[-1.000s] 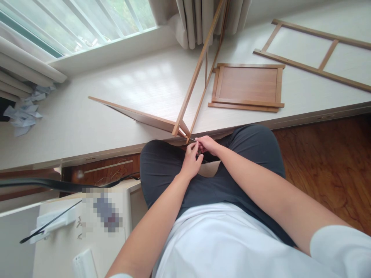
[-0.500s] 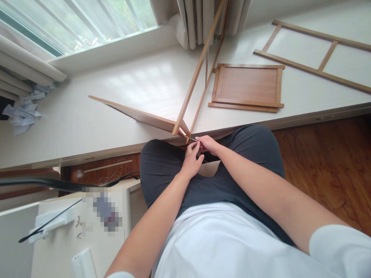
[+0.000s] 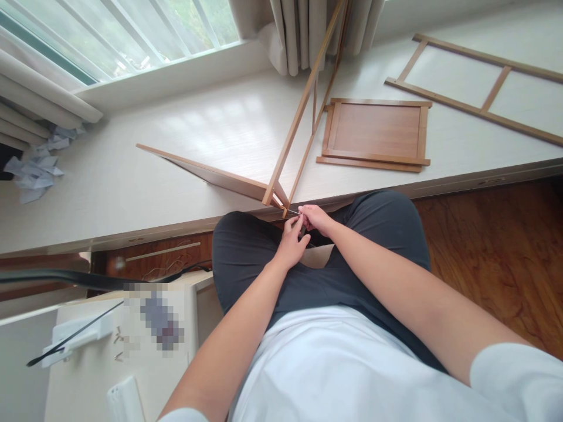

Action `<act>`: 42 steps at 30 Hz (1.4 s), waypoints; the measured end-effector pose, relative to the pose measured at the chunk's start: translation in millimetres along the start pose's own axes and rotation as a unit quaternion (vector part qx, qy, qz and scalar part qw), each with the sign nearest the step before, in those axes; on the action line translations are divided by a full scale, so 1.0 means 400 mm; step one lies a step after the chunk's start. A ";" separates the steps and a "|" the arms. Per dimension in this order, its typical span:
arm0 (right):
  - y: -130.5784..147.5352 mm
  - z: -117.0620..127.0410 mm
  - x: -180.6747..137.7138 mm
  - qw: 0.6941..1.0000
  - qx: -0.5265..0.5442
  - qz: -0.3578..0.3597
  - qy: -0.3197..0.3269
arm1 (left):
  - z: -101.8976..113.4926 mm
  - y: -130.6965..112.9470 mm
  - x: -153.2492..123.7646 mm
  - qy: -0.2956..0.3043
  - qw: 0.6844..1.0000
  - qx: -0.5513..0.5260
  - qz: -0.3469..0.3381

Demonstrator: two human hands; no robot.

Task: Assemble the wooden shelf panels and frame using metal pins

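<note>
A thin metal-shafted tool (image 3: 294, 212) points at the lower end of an upright wooden frame (image 3: 288, 143). My right hand (image 3: 317, 219) pinches this tool near the shaft. Bent around its dark rear part are the fingers of my left hand (image 3: 291, 243), close against the right fingertips. Most of the tool is hidden by my hands, so its exact kind does not show. A wooden panel (image 3: 220, 174) meets the frame's near end at an angle, leaning out to the left.
Stacked wooden panels (image 3: 376, 129) lie right of the frame on the white ledge (image 3: 189, 129). Farther right rests a ladder-like wooden frame (image 3: 495, 88). At lower left, small screws (image 3: 118, 335) and a white power strip (image 3: 125, 401) sit on a cabinet top. Crumpled paper (image 3: 35, 173) is at far left.
The view has shifted very slightly. Both hands stay at the frame's lower end, with the right fingertips a touch farther from the joint.
</note>
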State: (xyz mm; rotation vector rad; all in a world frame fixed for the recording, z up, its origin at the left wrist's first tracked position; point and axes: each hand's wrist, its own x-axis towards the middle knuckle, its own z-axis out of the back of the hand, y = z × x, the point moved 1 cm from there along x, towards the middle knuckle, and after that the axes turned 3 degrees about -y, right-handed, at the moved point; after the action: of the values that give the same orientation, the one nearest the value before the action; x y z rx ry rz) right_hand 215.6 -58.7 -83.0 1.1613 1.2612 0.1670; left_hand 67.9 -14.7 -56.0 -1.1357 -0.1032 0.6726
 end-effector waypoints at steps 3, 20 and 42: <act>-0.002 0.001 0.000 1.000 -0.009 0.021 -0.008 | 0.000 -0.002 0.000 0.000 1.000 -0.003 0.004; -0.015 0.014 -0.010 0.990 -0.075 0.120 0.002 | 0.002 -0.007 0.002 -0.002 0.999 -0.019 0.027; -0.014 0.023 -0.010 0.994 -0.069 0.089 -0.012 | 0.024 -0.018 0.022 -0.062 0.979 -0.086 0.176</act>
State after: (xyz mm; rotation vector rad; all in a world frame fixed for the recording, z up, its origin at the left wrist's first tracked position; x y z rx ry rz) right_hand 218.8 -69.2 -86.0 1.1524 1.1067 0.3667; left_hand 74.3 -4.2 -47.7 -1.2927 -0.0681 1.0678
